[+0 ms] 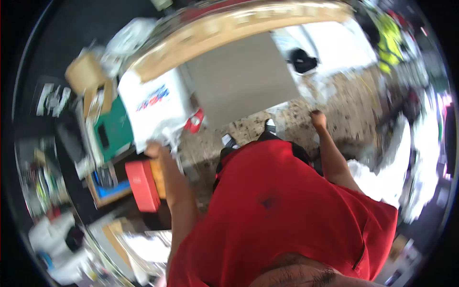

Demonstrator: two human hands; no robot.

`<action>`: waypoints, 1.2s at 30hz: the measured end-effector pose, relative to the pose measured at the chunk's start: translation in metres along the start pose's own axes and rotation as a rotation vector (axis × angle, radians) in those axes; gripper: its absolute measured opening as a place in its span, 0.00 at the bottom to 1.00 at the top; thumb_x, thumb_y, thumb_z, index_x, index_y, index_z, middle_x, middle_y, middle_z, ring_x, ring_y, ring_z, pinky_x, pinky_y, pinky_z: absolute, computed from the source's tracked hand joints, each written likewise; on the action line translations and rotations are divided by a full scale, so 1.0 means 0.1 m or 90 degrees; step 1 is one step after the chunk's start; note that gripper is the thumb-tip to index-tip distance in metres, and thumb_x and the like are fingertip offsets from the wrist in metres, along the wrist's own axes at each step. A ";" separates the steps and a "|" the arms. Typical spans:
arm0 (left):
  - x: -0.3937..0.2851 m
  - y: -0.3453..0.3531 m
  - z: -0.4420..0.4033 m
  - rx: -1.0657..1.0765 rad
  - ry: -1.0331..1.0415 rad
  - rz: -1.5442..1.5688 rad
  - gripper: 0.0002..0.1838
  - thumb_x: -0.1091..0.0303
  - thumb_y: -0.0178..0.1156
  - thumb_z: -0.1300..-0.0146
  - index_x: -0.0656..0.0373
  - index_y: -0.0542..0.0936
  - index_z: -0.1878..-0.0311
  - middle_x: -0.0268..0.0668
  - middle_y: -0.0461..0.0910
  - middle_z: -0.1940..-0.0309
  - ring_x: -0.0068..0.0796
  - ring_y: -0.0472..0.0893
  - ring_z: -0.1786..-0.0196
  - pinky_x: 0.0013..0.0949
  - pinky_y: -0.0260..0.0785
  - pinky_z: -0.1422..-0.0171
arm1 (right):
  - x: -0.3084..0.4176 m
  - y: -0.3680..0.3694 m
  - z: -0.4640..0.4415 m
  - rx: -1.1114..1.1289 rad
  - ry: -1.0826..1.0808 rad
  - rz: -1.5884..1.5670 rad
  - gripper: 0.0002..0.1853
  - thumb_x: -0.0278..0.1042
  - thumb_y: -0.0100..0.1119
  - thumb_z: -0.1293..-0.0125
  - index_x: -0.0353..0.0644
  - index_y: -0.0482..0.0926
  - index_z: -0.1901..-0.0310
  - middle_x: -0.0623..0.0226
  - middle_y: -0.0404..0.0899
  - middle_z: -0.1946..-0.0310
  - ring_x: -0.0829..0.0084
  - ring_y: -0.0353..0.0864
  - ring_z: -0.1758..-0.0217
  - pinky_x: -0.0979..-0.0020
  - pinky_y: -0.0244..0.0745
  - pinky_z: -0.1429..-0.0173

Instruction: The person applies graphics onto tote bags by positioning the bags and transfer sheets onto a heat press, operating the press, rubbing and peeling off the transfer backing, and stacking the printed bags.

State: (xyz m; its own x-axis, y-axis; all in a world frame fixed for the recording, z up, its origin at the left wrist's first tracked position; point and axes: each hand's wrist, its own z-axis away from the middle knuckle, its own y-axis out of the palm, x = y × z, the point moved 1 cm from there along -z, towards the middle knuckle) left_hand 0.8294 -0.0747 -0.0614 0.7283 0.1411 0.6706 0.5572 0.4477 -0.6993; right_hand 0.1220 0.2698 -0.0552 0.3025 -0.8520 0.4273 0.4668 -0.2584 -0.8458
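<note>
Left hand [153,150] at bunched end of white bag [167,112], bag's beside gray board [241,79]. Too blurry to tell if it's pinching. Imo thicker bunch beats thin edge, less ripping. Right hand [319,119] well apart, can't tell finger state.

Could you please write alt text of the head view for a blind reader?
A person in a red shirt stands amid clutter, left hand at a white bag, right hand above the dark-spotted floor; a grey board lies ahead.

Bright glare enters at the right edge; motion blur softens everything, and fisheye distortion bends the dark-cornered edges.
</note>
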 end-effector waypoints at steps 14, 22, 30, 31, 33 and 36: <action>-2.01 -3.47 4.11 -0.062 1.042 1.084 0.09 0.70 0.64 0.33 0.67 0.77 0.61 0.43 0.77 0.63 0.38 0.77 0.60 0.35 0.72 0.51 | -0.78 -0.93 -0.29 0.105 -0.145 0.083 0.19 0.49 0.60 0.37 0.42 0.85 0.55 0.55 0.87 0.64 0.51 0.85 0.64 0.52 0.80 0.58; -5.41 -4.60 4.94 -0.399 1.208 0.537 0.26 0.65 0.74 0.46 0.63 0.78 0.45 0.52 0.77 0.48 0.52 0.76 0.43 0.50 0.69 0.37 | -2.08 -0.39 0.92 0.514 -0.042 -0.094 0.42 0.70 0.36 0.25 0.32 0.78 0.40 0.47 0.76 0.37 0.48 0.75 0.36 0.49 0.68 0.33; -6.05 -4.63 4.77 -0.467 0.936 0.330 0.45 0.63 0.75 0.50 0.60 0.66 0.29 0.56 0.67 0.32 0.61 0.70 0.34 0.54 0.67 0.32 | -1.52 -1.51 2.83 0.461 0.498 -0.777 0.48 0.82 0.38 0.35 0.52 0.61 0.24 0.57 0.57 0.24 0.47 0.59 0.23 0.31 0.70 0.34; -6.05 -4.63 4.75 -0.473 0.926 0.339 0.43 0.63 0.75 0.50 0.61 0.66 0.31 0.55 0.67 0.33 0.60 0.70 0.35 0.54 0.68 0.33 | -1.49 -1.53 2.89 0.442 0.496 -0.795 0.47 0.81 0.40 0.35 0.51 0.64 0.26 0.58 0.58 0.24 0.49 0.60 0.24 0.33 0.74 0.37; -6.10 -4.62 4.74 -0.465 0.916 0.345 0.41 0.62 0.74 0.49 0.62 0.67 0.33 0.55 0.68 0.35 0.59 0.71 0.37 0.53 0.68 0.34 | -1.46 -1.49 2.94 0.426 0.497 -0.815 0.46 0.79 0.43 0.34 0.51 0.66 0.27 0.58 0.59 0.25 0.50 0.60 0.24 0.36 0.79 0.40; -6.17 -4.61 4.81 -0.441 0.912 0.365 0.36 0.62 0.73 0.47 0.63 0.68 0.36 0.54 0.69 0.39 0.57 0.72 0.40 0.52 0.69 0.36 | -1.49 -1.47 2.94 0.399 0.506 -0.842 0.44 0.77 0.46 0.34 0.49 0.69 0.29 0.58 0.60 0.26 0.50 0.63 0.26 0.39 0.84 0.45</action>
State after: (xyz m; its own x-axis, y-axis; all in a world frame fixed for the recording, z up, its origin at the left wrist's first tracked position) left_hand -0.0684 0.0569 -0.0335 0.4172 -0.8938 -0.1647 -0.1136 0.1285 -0.9852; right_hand 0.2525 0.5683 0.0999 -0.9255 -0.2636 0.2718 0.3377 -0.8993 0.2779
